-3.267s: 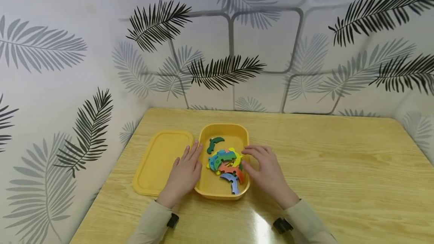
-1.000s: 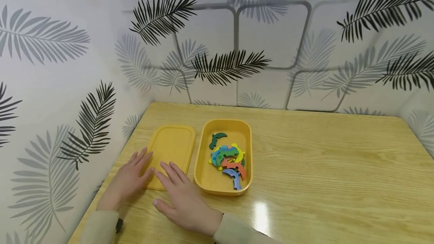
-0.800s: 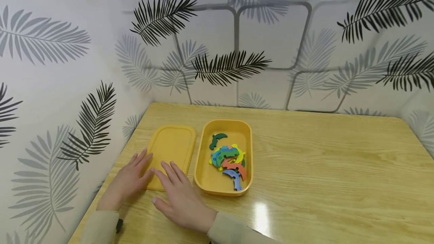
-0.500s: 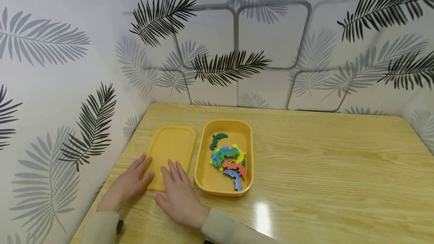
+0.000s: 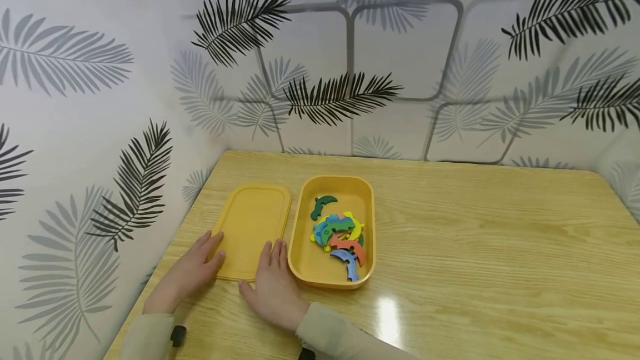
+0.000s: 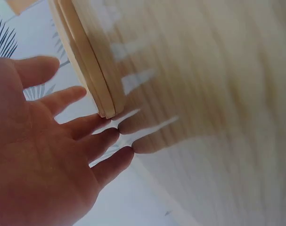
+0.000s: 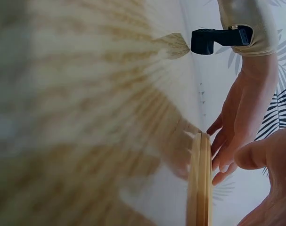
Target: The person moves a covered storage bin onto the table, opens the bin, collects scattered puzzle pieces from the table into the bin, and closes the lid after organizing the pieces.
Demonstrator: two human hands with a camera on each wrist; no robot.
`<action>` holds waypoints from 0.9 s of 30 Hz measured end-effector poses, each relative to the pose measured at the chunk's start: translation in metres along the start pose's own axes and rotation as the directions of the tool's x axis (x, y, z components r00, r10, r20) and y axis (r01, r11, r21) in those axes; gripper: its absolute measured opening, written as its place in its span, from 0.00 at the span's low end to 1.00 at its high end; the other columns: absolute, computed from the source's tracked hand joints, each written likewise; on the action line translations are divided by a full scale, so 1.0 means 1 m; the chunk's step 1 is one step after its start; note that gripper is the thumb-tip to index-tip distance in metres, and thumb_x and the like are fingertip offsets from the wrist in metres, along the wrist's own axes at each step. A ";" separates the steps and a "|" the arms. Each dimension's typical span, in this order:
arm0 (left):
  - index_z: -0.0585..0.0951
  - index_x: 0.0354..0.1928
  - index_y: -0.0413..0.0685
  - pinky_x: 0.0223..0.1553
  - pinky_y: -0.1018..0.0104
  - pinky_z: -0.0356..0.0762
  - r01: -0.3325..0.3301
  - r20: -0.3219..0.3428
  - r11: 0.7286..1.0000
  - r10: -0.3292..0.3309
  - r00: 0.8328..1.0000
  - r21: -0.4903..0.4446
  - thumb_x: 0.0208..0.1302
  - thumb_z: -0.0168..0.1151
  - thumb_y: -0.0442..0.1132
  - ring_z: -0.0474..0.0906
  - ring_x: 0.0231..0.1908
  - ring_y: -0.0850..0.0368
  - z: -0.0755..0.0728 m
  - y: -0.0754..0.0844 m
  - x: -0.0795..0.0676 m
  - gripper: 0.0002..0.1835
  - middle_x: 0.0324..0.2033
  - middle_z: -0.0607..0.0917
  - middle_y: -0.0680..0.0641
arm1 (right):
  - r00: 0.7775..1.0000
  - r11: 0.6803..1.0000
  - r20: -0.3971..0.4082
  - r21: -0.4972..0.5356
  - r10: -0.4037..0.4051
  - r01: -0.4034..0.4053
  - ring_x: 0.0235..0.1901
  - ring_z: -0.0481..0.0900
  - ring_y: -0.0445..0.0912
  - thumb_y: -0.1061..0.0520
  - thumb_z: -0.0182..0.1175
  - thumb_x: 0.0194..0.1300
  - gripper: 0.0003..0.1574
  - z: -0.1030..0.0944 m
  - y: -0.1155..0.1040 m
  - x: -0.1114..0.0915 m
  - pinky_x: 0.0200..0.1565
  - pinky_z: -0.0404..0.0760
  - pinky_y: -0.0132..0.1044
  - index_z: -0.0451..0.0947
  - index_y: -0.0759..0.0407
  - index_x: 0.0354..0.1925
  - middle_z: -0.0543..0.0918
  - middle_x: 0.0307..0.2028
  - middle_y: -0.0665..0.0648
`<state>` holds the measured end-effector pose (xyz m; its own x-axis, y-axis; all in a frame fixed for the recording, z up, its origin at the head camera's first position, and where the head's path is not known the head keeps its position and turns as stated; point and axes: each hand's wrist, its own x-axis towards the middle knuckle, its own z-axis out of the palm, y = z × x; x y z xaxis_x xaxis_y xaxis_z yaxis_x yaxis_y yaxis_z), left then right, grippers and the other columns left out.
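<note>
A flat yellow lid [image 5: 250, 226] with rounded corners lies on the wooden table. My left hand [image 5: 187, 271] is at its near left edge, fingers extended. In the left wrist view, the left hand [image 6: 48, 146] has its fingertips down on the tabletop, right by the lid's edge [image 6: 88, 56]. My right hand [image 5: 275, 288] lies at the lid's near right side, fingers straight and reaching into the strip between lid and box. The right wrist view shows the lid edge-on [image 7: 199, 183], with the left hand [image 7: 241, 113] beyond it and the right hand's thumb [image 7: 253, 155] near.
Just right of the lid stands a yellow box [image 5: 370, 232] holding several colourful puzzle pieces: a dark green one [image 5: 320, 207], an orange one [image 5: 355, 251] and a blue one [image 5: 350, 265] among them. Leaf-patterned wallpaper [image 5: 390, 126] rises behind the table.
Both hands have gone from the box's sides to the lid on the left. Within the last second my right hand has shifted right, towards the lid's right edge; the left has barely moved.
</note>
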<state>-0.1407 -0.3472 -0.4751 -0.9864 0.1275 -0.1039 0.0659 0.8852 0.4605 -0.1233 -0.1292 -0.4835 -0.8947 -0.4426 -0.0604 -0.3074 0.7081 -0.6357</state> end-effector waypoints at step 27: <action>0.46 0.74 0.26 0.68 0.40 0.49 0.157 0.083 0.873 -0.134 0.988 -0.463 0.77 0.47 0.38 0.44 0.72 0.31 -0.013 0.004 0.003 0.34 0.72 0.48 0.25 | 0.995 0.932 0.032 0.350 0.092 -0.098 0.74 0.40 0.60 0.42 0.60 0.65 0.56 -0.009 0.002 -0.003 0.69 0.54 0.54 0.46 0.68 0.76 0.47 0.74 0.73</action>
<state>-0.1451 -0.3487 -0.4621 -0.9703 0.0447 -0.2376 -0.1673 0.5854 0.7933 -0.1241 -0.1214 -0.4780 -0.9085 -0.3925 -0.1434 -0.0854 0.5102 -0.8558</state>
